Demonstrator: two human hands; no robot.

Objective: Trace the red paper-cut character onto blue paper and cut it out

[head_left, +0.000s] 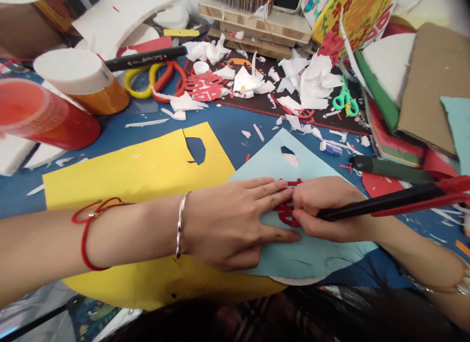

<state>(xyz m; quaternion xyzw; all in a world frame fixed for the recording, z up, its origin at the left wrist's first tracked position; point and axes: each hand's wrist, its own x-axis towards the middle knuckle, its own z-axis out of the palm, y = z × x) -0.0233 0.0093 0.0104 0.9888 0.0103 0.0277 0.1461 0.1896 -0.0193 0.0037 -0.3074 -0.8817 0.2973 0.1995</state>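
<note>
My left hand [235, 217] lies flat with fingers apart, pressing on a red paper cutout [290, 218]. The cutout rests on a light blue paper sheet [323, 256], which has a small hole near its top corner. My right hand [328, 207] is closed around a slim black pen-shaped tool [385, 199] with a red far end. Its tip is hidden behind the fingers, close to the cutout. Beneath my left forearm spreads a yellow paper sheet [121, 173] with an irregular hole cut in it.
Jars of orange paint [97, 94] and red paint [79, 124] stand at the left. Behind are large scissors [169, 82], a marker [147, 59] and paper scraps [317, 82]. Small green scissors [345, 99], a dark marker [391, 169] and cardboard [435, 82] lie at the right.
</note>
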